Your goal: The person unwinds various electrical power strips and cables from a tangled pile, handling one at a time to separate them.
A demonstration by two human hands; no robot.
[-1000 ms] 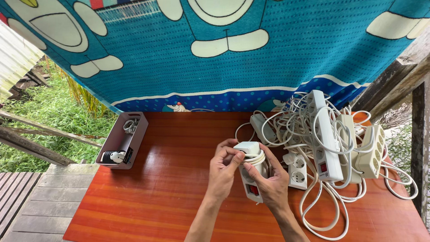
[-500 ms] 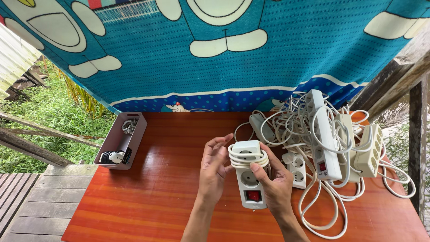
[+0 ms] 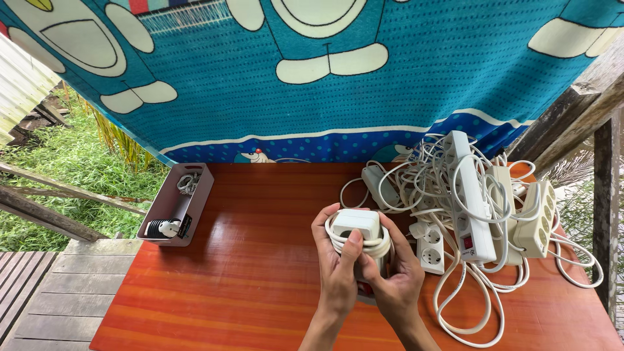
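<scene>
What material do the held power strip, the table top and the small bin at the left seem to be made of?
Power strip: likely hard white plastic, smooth and faintly glossy, its cord rubbery-looking.
Table top: probably varnished wood or wood-grain laminate; reddish streaked grain with sheen.
Bin: apparently matte plastic, pale pinkish-grey with rounded moulded walls.

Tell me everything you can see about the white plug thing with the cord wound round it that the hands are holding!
The power strip is a short white block that looks like plastic. Its own white cord is wound around it in several loops. It is held upright, lifted above the orange-brown wooden table. The left hand grips its front and left side, thumb on the coils; the right hand wraps its right side. The hands hide its lower part.
</scene>
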